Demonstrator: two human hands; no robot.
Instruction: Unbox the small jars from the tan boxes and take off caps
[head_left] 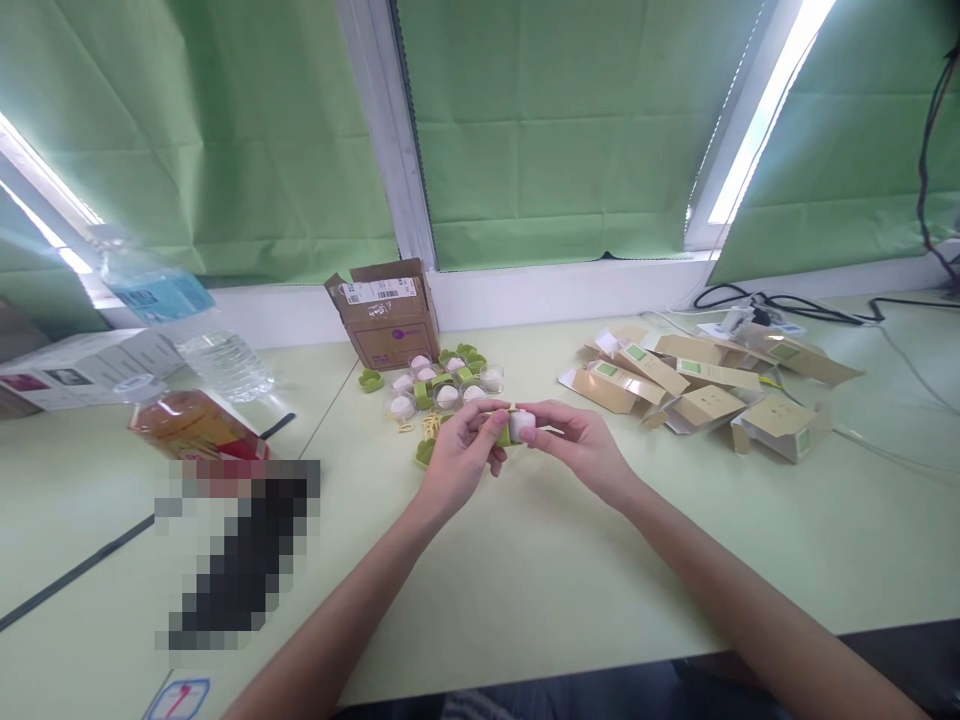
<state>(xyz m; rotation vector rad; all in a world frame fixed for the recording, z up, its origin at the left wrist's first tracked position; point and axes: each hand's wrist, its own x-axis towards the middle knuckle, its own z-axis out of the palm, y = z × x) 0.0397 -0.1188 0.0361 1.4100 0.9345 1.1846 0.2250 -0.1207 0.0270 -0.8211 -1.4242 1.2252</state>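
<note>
My left hand (461, 452) is closed on a small green holder (514, 424), held a little above the table. My right hand (583, 446) pinches a small white rounded piece (523, 427) between thumb and fingers. The two pieces meet end to end; I cannot tell whether they are joined. Just beyond my left hand lies a group of clear round cups with pale domed pieces (445, 396) and green holders (424, 393). Several pale yellow strips (430, 426) lie by my left fingers. A green flower-shaped piece (424, 453) is partly hidden behind that hand.
An open cardboard box (394, 335) stands by the wall. Flattened small cartons (705, 375) are heaped at the right, near black cables (810, 308). On the left are a water bottle (191, 315), an amber drink bottle (195, 425), a white box (90, 368) and a blurred dark object (247, 555).
</note>
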